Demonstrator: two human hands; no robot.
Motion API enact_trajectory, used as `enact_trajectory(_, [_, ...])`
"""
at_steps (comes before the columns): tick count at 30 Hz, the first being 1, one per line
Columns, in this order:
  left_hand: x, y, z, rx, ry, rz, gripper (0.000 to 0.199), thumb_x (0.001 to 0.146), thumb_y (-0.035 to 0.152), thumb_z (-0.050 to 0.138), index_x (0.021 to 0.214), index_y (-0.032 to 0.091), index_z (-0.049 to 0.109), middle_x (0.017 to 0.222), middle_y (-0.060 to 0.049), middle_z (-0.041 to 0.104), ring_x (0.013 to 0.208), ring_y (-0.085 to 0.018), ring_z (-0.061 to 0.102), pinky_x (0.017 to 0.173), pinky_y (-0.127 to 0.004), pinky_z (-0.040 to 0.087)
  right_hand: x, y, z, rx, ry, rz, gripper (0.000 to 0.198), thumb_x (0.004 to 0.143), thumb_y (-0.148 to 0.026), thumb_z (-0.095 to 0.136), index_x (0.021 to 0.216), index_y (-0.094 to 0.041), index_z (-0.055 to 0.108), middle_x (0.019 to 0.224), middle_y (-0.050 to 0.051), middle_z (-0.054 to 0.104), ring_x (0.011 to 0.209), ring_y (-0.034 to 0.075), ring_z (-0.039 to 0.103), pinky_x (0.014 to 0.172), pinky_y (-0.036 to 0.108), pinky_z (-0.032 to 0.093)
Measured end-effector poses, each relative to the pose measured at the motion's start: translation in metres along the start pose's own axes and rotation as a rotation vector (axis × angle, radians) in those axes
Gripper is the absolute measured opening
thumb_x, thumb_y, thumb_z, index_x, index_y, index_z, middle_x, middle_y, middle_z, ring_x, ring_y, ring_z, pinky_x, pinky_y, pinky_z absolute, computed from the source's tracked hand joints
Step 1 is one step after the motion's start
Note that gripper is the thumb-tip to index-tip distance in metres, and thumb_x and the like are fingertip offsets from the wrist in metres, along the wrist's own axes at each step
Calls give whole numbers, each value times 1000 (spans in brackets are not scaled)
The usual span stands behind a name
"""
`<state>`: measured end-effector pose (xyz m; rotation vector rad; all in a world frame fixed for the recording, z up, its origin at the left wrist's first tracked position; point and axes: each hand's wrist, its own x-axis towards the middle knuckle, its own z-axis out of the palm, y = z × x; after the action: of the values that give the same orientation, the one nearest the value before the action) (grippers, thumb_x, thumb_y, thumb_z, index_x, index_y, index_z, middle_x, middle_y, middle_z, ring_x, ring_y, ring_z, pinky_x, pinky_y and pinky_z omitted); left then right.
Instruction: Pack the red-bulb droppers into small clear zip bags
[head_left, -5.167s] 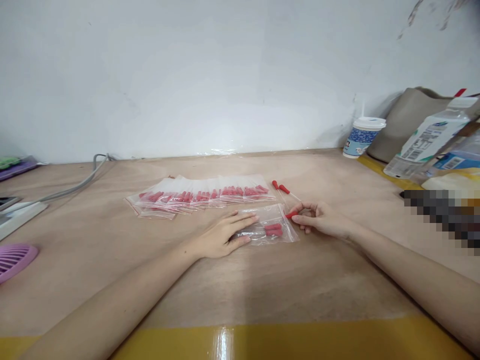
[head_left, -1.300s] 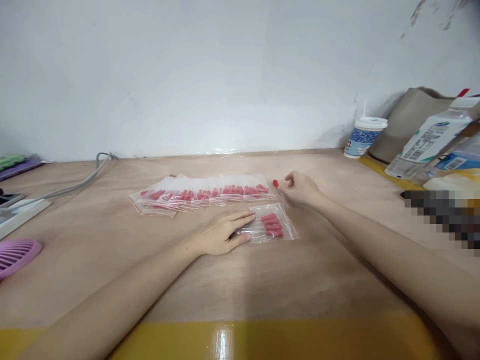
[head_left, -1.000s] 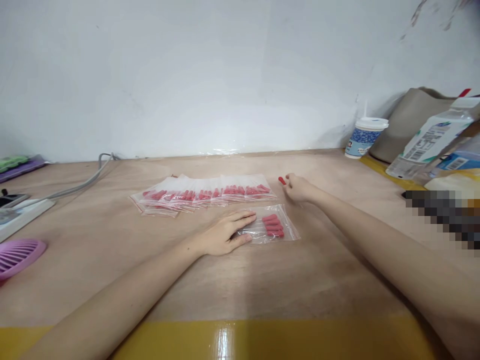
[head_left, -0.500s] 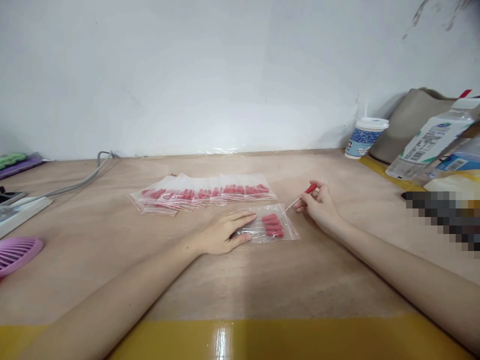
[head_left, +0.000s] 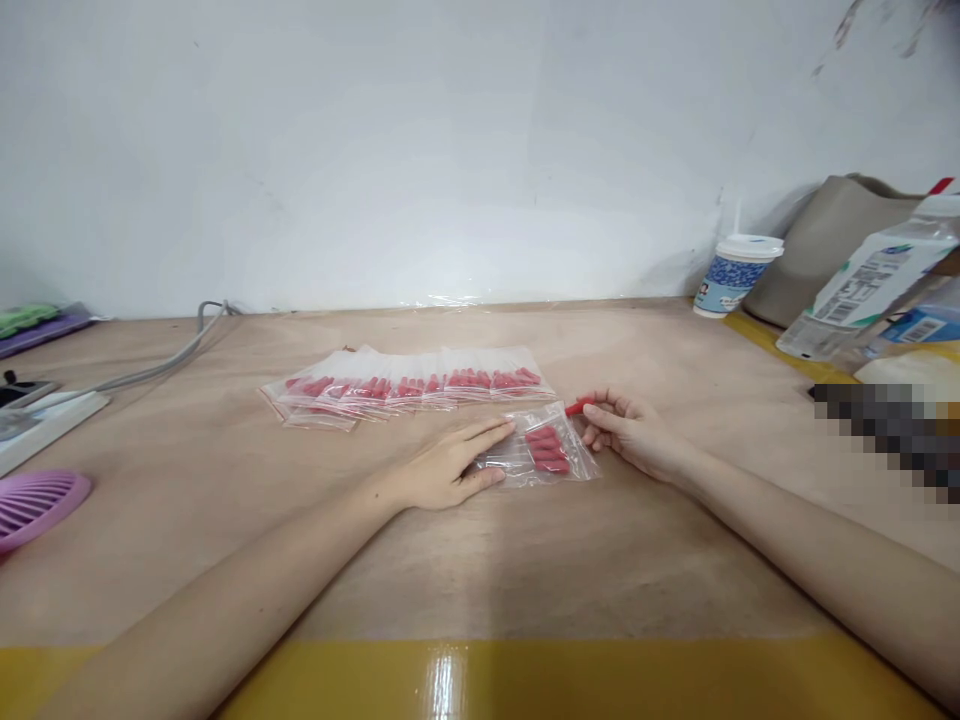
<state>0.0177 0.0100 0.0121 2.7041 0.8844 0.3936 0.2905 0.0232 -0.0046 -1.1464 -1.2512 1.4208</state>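
Observation:
My left hand (head_left: 450, 466) lies flat, fingers spread, over the left end of a clear zip bag (head_left: 517, 478). Inside that bag, several red handles (head_left: 550, 450) lie side by side in a stack. My right hand (head_left: 634, 432) pinches a small red-handled tool (head_left: 577, 406) between thumb and fingers at the bag's right, open-looking end. Only the tool's red handle shows; its thin shaft appears to be within or behind the bag's mouth. Behind my left hand, a fanned row of filled zip bags (head_left: 405, 383) holds similar red pieces.
To the right stand a blue paper cup (head_left: 735, 277), a tilted plastic bottle (head_left: 855, 290) and a grey container (head_left: 799, 245). On the left are a grey cable (head_left: 161, 365), a white power strip (head_left: 56, 430) and a pink slatted object (head_left: 41, 508). Yellow tape (head_left: 360, 680) edges the table.
My right hand has moved left and slightly down, bringing the red-handled tool to the bag's end, its pale shaft no longer clearly visible. My left hand has stayed on the bag.

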Motion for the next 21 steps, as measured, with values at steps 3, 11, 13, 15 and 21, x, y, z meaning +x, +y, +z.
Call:
enact_trajectory(3, [0,1,0,5,-3,-5,55,91,40,43,141,21,28,145,-9,33,133,-22,32,108,-43,30,3,-1,-8,-23,-122,49,33,62,-34,74,84,-16,57,62,-2,60,50,7,54,50,20,46])
enact_trajectory(11, [1,1,-1,12,2,-6,56,91,40,44,141,22,28,145,-9,34,132,-24,33,108,-43,31,10,-4,-6,-151,-196,79,39,59,-38,76,87,-14,65,54,-3,59,47,6,52,45,19,43])
enact_trajectory(13, [1,1,-1,17,-1,-10,56,91,40,45,141,22,28,145,-9,33,132,-24,33,108,-44,31,11,-2,-2,-158,-136,34,40,57,-40,76,86,-14,66,54,-3,60,46,6,51,45,20,44])
enact_trajectory(15, [2,1,-1,17,-6,-11,56,91,40,44,141,22,27,145,-9,33,132,-24,33,108,-43,31,12,-1,4,-140,-51,-12,41,56,-42,77,84,-14,66,52,-2,59,45,6,50,43,19,43])
enact_trajectory(21, [2,0,-1,15,-3,-5,56,91,39,44,141,21,28,145,-9,33,132,-23,34,108,-43,30,10,3,18,-148,114,-43,36,53,-42,77,72,-15,63,47,-3,56,40,6,47,36,18,37])
